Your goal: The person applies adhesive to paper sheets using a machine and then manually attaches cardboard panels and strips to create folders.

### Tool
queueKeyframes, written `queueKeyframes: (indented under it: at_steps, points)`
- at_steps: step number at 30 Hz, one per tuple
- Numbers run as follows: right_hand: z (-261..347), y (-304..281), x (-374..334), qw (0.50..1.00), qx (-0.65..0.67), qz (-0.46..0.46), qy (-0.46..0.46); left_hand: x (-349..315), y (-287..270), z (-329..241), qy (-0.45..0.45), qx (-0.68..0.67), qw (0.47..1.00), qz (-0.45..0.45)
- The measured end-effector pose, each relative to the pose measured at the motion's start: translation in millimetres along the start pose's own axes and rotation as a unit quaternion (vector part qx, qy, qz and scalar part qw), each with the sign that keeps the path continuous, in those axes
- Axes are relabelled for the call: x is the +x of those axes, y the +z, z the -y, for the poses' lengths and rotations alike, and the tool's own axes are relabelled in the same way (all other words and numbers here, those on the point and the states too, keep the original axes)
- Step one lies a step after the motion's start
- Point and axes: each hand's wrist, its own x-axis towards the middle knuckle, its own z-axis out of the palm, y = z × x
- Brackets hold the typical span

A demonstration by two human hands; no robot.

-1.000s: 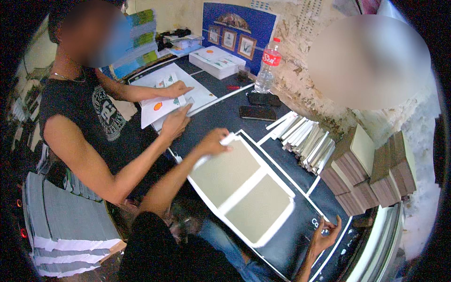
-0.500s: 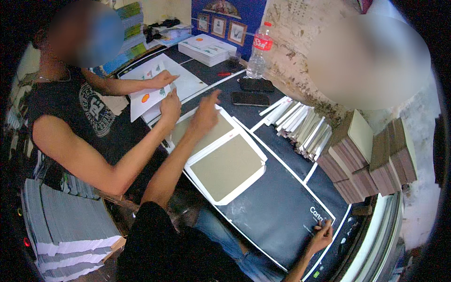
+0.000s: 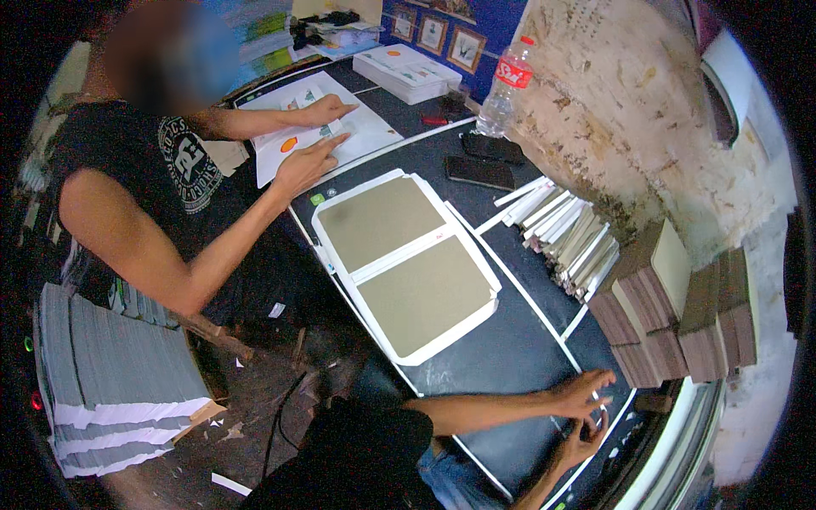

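Both my hands are together at the right end of the black table mat (image 3: 476, 399). My left hand (image 3: 580, 394) reaches across with its fingers apart, just above my right hand (image 3: 583, 444). The fingers of my right hand are curled; a small white slender thing (image 3: 598, 398) shows between the two hands, its kind too small to tell. Left of my arms lies a white-edged cover sheet (image 3: 406, 350) with two grey-brown boards (image 3: 425, 297) set side by side on it, a narrow white gap between them.
Bundled paper strips (image 3: 565, 229), two dark phones (image 3: 480, 172) and a water bottle (image 3: 507, 89) line the far side. Stacked boards (image 3: 650, 289) stand at right. A co-worker's hands (image 3: 314, 161) rest on a printed sheet (image 3: 361, 127). Grey book stacks (image 3: 127, 365) stand at lower left.
My left hand has swung from above the far board over to the right, beside my right hand. The view has shifted. The co-worker's hands have moved apart on the printed sheet.
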Motion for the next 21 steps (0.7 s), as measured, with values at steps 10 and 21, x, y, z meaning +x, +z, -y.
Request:
queueKeyframes:
  at_steps: [10, 21]
  points:
    - [-51.4, 30.1, 90.3, 0.998, 0.052, 0.040, -0.021, 11.2, 15.5, 34.6, -0.030, -0.050, 0.998, 0.018]
    - [43.6, 71.8, 59.0, 0.946, 0.231, 0.227, -0.001, 58.1, -45.0, 21.1, -0.197, -0.098, 0.965, -0.144]
